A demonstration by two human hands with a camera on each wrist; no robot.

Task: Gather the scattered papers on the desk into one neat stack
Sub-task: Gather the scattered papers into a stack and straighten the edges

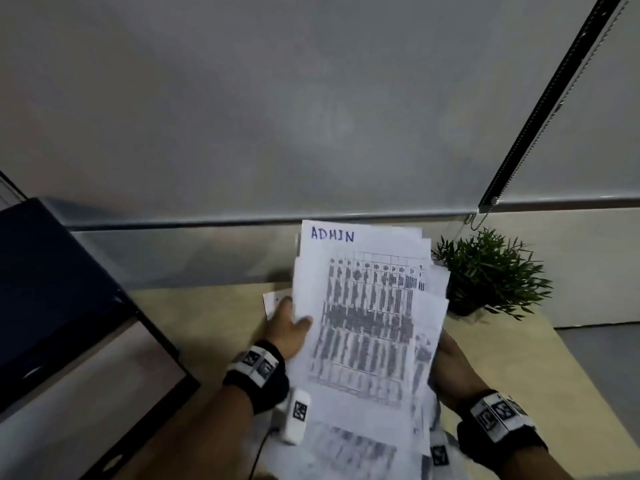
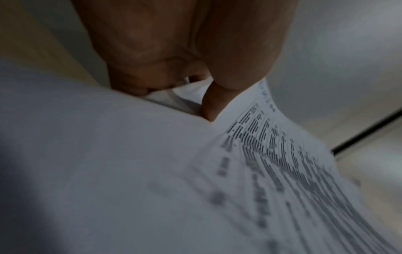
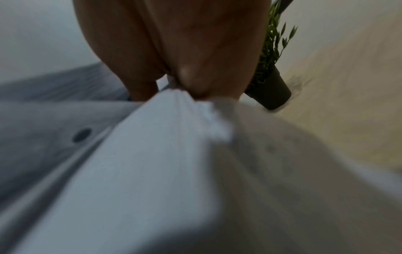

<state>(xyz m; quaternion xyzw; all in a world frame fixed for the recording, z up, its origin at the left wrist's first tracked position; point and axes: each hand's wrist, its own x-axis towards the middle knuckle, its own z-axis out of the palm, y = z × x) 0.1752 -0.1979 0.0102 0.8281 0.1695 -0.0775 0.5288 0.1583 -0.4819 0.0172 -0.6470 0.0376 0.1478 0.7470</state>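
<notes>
Pale wooden tabletop under a grey wall, papers held up over it.

Left of the fingers sits a dark monitor. The left hand pinches the sheaf of papers at its left edge, thumb on the front sheet marked ADMIN; the right hand has its fingers clamped on the right edge. Beyond the right fingers stands a potted plant.
</notes>
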